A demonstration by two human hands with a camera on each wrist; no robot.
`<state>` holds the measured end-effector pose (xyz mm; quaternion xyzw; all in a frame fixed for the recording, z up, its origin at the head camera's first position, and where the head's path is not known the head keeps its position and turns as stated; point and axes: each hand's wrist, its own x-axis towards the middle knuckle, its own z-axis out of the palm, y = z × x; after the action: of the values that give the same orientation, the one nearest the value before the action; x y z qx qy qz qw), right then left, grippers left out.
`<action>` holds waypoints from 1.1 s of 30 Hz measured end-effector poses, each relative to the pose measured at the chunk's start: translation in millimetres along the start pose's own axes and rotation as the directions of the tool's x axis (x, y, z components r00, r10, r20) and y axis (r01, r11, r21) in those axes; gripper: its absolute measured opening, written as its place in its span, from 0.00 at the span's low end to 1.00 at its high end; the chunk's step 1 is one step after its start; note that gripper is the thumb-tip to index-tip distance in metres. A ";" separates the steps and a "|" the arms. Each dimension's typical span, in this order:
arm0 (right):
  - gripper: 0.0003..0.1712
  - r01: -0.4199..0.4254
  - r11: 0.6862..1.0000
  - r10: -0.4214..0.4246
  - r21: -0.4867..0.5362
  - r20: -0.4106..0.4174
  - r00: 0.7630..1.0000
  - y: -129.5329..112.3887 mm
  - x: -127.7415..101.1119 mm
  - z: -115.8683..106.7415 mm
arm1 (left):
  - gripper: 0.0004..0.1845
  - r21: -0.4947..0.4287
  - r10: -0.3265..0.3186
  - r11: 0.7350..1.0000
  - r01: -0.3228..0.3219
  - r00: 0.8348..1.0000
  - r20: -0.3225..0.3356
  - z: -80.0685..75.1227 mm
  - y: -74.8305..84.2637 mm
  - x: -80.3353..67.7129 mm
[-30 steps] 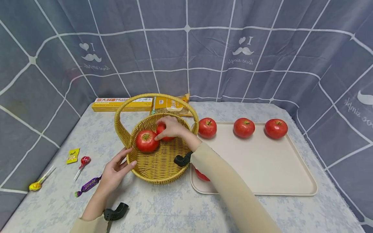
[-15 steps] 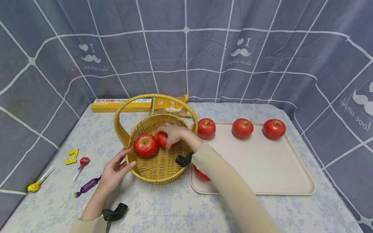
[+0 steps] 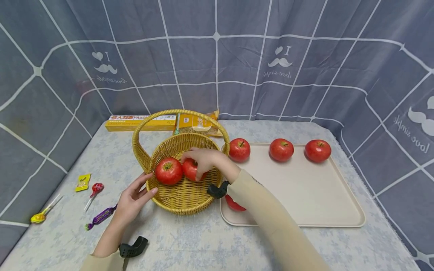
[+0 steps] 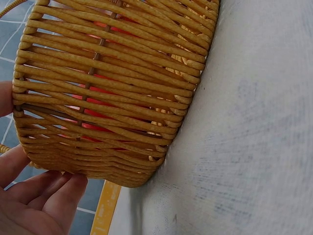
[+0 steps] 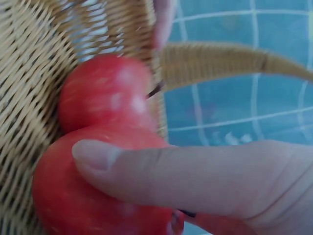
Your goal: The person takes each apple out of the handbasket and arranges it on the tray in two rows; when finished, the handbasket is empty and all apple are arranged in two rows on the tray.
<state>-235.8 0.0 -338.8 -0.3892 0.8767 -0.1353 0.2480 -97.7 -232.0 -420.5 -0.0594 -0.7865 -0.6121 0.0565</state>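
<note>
A yellow wicker basket (image 3: 184,195) with an arched handle stands on the table, seen from outside as the basket wall (image 4: 107,93) in the left wrist view. Inside lie two red apples, one free apple (image 3: 168,171) on the left and one held apple (image 3: 190,169) beside it. My right hand (image 3: 203,160) grips the held apple (image 5: 98,196) from above, thumb (image 5: 161,171) across it, with the free apple (image 5: 105,93) touching. My left hand (image 3: 133,197) rests open against the basket's near left wall, its fingers (image 4: 39,196) touching the weave.
A beige tray (image 3: 305,195) right of the basket carries three apples (image 3: 280,149) along its far edge and one apple (image 3: 234,203) partly hidden under my right arm. Wrapped sweets (image 3: 100,216) lie at left. A yellow box (image 3: 139,122) and a packet (image 3: 198,124) stand behind the basket.
My right hand has lowered its apple deeper into the basket, down beside the other apple. The left hand has stayed against the basket wall.
</note>
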 end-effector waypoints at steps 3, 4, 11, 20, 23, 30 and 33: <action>0.38 0.081 0.997 -0.081 -0.013 -0.059 0.995 -6.8 -15.8 -2.7 | 0.28 0.003 -0.006 1.000 0.006 1.000 -0.001 -0.3 0.0 0.3; 0.38 0.119 0.993 -0.119 -0.009 -0.076 0.990 -8.8 -23.0 -4.0 | 0.28 0.004 -0.009 1.000 0.009 1.000 -0.001 -0.3 0.0 0.2; 0.37 0.419 0.907 -0.410 0.045 -0.139 0.902 -4.2 -82.9 -10.8 | 0.27 0.007 -0.011 1.000 0.011 1.000 -0.004 0.5 0.2 -0.1; 0.37 0.407 0.912 -0.377 0.058 -0.279 0.884 35.9 -164.5 -3.6 | 0.28 0.012 -0.004 1.000 0.004 1.000 -0.008 0.2 -0.1 1.3; 0.38 0.335 0.937 -0.288 0.097 -0.327 0.900 54.5 -186.0 2.4 | 0.28 0.011 0.002 1.000 -0.002 1.000 -0.010 0.2 -0.6 1.4; 0.37 0.154 0.973 -0.082 0.171 -0.368 0.926 97.3 -221.9 21.3 | 0.27 0.011 0.008 1.000 -0.008 1.000 -0.010 1.0 0.3 0.1; 0.37 0.125 0.972 -0.045 0.197 -0.368 0.929 113.0 -230.3 29.0 | 0.27 0.013 0.006 1.000 -0.005 1.000 -0.010 1.1 0.9 0.3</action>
<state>-157.5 246.1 -335.9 -0.3662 0.8696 -0.3099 0.1174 -97.9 -230.7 -419.9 -0.0581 -0.7902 -0.6069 0.0624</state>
